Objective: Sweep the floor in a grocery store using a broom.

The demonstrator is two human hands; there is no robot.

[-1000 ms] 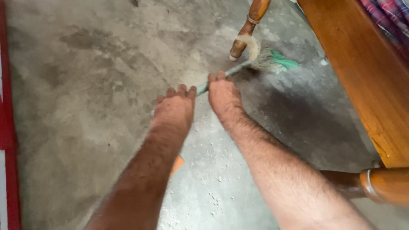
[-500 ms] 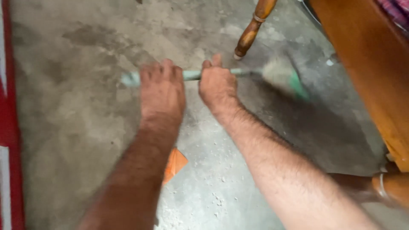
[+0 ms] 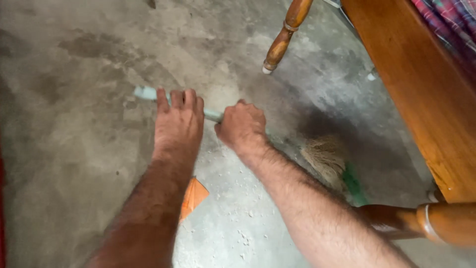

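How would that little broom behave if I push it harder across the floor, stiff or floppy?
The broom's straw bristles look splayed and soft, so they would probably bend rather than scrape. Its thin pale green handle, held by both the left hand and right hand, looks rigid and probably light.

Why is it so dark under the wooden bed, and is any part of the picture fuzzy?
Head view: the wooden bed frame blocks the light, so a dark shadow lies on the concrete floor beside it, around the broom bristles. The bristles look slightly soft. The left hand and right hand on the pale green handle look fairly sharp. No glare shows.
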